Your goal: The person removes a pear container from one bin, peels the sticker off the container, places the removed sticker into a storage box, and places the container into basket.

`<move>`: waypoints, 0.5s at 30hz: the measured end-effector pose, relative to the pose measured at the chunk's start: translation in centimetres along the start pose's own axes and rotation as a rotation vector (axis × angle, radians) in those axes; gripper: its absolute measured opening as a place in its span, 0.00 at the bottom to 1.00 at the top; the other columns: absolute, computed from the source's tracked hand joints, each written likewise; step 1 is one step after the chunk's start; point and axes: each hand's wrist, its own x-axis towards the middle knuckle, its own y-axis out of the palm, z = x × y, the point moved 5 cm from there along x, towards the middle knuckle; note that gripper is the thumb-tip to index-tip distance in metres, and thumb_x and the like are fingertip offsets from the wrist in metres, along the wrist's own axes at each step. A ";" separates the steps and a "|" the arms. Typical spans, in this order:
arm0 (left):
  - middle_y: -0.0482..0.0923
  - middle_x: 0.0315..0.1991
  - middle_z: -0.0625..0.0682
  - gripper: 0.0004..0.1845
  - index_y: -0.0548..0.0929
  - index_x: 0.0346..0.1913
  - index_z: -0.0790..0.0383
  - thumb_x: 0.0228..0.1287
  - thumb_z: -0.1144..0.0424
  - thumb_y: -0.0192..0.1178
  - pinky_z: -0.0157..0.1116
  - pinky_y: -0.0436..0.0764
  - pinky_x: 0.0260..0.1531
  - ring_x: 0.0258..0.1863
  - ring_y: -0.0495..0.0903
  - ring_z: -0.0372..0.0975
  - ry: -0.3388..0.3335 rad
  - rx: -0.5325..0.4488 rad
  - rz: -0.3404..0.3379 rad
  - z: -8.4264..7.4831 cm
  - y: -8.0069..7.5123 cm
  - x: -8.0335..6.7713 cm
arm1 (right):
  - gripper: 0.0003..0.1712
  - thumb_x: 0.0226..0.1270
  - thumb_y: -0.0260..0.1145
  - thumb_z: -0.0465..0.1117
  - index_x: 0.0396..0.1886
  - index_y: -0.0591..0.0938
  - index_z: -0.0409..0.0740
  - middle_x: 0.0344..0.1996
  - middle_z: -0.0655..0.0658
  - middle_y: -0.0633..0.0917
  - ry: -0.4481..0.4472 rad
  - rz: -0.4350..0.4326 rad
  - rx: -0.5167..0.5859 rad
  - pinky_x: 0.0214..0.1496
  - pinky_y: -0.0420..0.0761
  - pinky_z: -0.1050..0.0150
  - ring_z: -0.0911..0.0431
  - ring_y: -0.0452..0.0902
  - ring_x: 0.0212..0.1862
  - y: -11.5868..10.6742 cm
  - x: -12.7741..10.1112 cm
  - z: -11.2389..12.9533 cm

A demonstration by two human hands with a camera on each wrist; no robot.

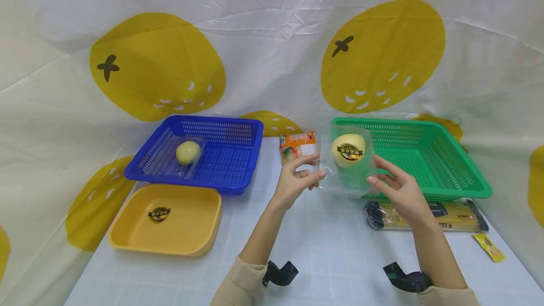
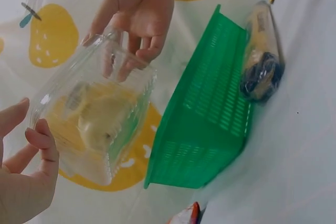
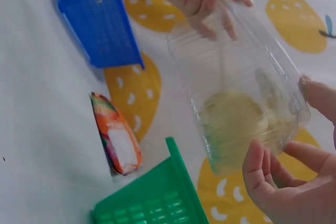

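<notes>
A clear plastic box hangs above the table in front of the green basket, tilted so that its face shows in the head view. Inside it lies a round pale-yellow fruit, and a black-and-gold sticker overlaps the fruit in this view. My left hand pinches the box's left edge between thumb and fingers. On the opposite edge, my right hand grips it the same way. Both wrist views show the see-through walls of the box, with the fruit behind them.
Behind the box stands a green basket, with a noodle packet before it and a small yellow sachet nearby. An orange packet lies between it and a blue basket holding another boxed fruit. A yellow tray sits front left.
</notes>
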 end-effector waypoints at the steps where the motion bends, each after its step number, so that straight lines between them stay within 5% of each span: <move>1: 0.73 0.46 0.58 0.24 0.75 0.59 0.69 0.57 0.74 0.62 0.28 0.74 0.23 0.19 0.74 0.35 -0.003 0.002 -0.006 0.0 -0.2 -0.3 | 0.35 0.69 0.59 0.37 0.73 0.57 0.43 0.70 0.43 0.60 -0.004 0.000 -0.013 0.45 0.74 0.79 0.68 0.67 0.54 0.3 -0.1 0.1; 15: 0.70 0.47 0.58 0.27 0.72 0.60 0.71 0.55 0.74 0.63 0.27 0.71 0.23 0.20 0.73 0.33 -0.031 0.024 -0.087 -0.1 -3.0 -4.9 | 0.35 0.64 0.61 0.29 0.70 0.60 0.34 0.64 0.36 0.65 -0.073 0.024 0.095 0.44 0.78 0.74 0.63 0.70 0.53 4.9 -0.7 0.0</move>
